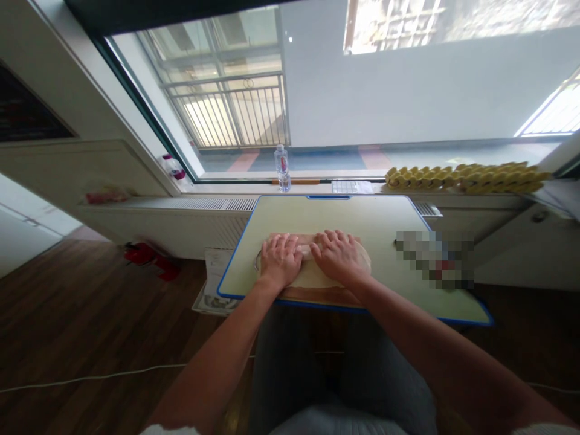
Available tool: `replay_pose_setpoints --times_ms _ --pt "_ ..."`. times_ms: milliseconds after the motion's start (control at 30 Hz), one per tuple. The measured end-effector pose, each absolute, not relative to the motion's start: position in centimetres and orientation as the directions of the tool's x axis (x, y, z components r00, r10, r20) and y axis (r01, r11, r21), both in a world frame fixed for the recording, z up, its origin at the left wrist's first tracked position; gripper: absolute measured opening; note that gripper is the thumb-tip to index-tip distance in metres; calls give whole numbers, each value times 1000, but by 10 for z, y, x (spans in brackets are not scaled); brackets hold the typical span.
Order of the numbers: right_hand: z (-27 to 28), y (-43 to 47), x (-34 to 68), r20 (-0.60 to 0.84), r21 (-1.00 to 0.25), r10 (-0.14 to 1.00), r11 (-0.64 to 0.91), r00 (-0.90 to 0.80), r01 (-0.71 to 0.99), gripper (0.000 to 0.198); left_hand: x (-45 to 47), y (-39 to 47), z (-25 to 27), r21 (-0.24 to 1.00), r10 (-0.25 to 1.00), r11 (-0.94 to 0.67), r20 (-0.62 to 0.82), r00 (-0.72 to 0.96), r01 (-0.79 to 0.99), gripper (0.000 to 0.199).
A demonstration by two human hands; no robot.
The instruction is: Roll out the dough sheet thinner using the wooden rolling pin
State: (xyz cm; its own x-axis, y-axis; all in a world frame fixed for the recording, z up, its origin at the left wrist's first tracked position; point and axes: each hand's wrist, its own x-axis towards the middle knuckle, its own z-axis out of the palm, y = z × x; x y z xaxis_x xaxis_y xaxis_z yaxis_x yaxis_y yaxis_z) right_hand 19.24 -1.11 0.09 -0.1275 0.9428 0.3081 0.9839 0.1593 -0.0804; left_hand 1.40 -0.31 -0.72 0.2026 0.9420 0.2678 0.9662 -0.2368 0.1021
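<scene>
Left hand (280,261) and right hand (339,258) palm-down, fingers slightly spread — grip flat over a pale roll (307,251). Dough sheet (312,278) beneath, on wooden board (319,295), near edge of worktop (380,217). Press equally with both palms — uneven leaning would likely thin one side.

Left hand (281,260) and right hand (336,257) cover most of the pale roll (307,251) — ends hidden, can't tell what it is. Wooden board (317,294) mostly under the pale sheet (315,278). Item (430,260) at tabletop's (371,217) right: pixelated, unidentifiable. Bottle (282,172) print too small to read. Dark panel (29,109) cut by left edge, white papers (558,194) by right — 2 sleeves (170,430) by bottom.
</scene>
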Motion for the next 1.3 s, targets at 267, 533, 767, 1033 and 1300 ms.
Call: replay_pose_setpoints --times_ms 267,533,767,1033,1300 --pt "-1 -5 193 293 -93 948 156 -123 983 42 14 3 -9 109 946 -227 259 193 968 49" --pt "1 37 192 213 -183 973 128 -88 975 51 15 45 -2 134 966 -207 186 181 969 48" --pt "6 72 192 69 -263 996 72 -56 962 60 13 77 0 154 978 -198 103 183 968 53" --pt "7 59 192 114 -244 991 90 -64 966 57 14 65 -1 132 974 -203 133 186 970 50" --pt "0 15 191 265 -156 960 132 -87 979 46 14 29 -7 87 943 -238 261 208 967 47"
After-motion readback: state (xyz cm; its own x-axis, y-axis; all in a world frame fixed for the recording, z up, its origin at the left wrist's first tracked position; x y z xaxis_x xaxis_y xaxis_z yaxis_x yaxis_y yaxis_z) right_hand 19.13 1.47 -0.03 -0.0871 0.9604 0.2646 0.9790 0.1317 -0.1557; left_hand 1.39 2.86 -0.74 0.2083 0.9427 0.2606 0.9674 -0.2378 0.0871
